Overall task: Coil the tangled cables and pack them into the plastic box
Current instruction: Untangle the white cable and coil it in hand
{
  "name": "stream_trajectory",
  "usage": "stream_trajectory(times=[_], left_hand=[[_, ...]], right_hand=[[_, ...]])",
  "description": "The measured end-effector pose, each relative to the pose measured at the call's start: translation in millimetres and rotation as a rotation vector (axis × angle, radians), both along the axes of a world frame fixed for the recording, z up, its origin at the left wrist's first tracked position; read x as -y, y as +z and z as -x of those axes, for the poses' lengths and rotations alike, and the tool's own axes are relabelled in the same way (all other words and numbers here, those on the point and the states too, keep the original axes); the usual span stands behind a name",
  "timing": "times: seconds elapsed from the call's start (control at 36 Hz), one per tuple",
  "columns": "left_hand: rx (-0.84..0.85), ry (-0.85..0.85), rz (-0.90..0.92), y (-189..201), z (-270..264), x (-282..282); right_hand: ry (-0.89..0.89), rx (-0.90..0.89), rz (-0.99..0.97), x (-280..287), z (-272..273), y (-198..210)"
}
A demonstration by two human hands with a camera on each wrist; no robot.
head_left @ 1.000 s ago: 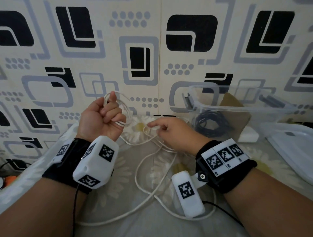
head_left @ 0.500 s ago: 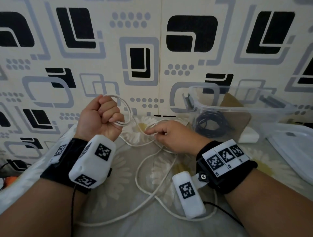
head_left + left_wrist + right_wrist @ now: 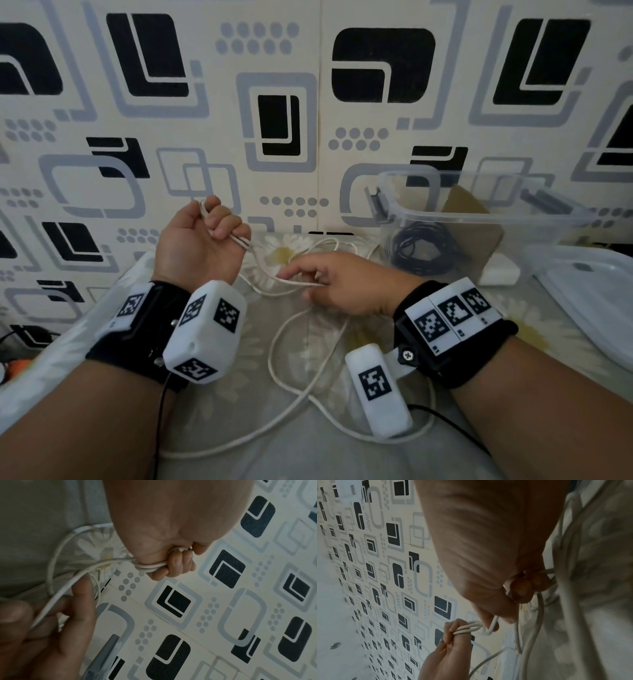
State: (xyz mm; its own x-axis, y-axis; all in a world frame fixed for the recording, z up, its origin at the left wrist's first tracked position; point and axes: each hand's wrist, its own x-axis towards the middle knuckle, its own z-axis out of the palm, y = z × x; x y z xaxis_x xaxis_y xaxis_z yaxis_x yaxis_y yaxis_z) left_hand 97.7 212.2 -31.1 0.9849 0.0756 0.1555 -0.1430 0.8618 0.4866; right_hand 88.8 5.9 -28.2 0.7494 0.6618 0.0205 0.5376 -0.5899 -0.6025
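Note:
My left hand (image 3: 219, 228) is raised in a fist and grips several turns of the white cable (image 3: 239, 240), which show as a tight bundle (image 3: 149, 566) across its curled fingers. A strand runs from it down to my right hand (image 3: 305, 279), which pinches the cable (image 3: 493, 624) between thumb and forefinger just above the bed. The remaining white cable (image 3: 294, 370) lies in loose loops on the bedsheet between my wrists. The clear plastic box (image 3: 486, 219) stands at the back right with a coiled black cable (image 3: 421, 248) inside.
The box's clear lid (image 3: 596, 294) lies at the far right. A white adapter (image 3: 496, 272) sits beside the box. A patterned wall stands close behind the bed. Thin black leads run from the wrist cameras over my forearms.
My left hand has closed from an open loop into a fist and turned at the wrist, flattening the coil. My right hand has slid a little along the strand, low over the bed.

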Motion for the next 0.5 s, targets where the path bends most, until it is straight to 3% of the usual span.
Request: stream_trajectory(times=[0.19, 0.36, 0.5], left_hand=[[-0.034, 0.002, -0.258, -0.9, 2.1, 18.9], [-0.001, 0.041, -0.558, -4.5, 6.0, 29.3], [0.039, 0.030, -0.724, -5.8, 10.4, 35.5]], right_hand=[[0.046, 0.129, -0.015, -4.9, 1.2, 6.0], [0.008, 0.090, -0.335, -6.1, 0.6, 8.7], [-0.003, 0.051, -0.459, -5.5, -0.9, 8.4]])
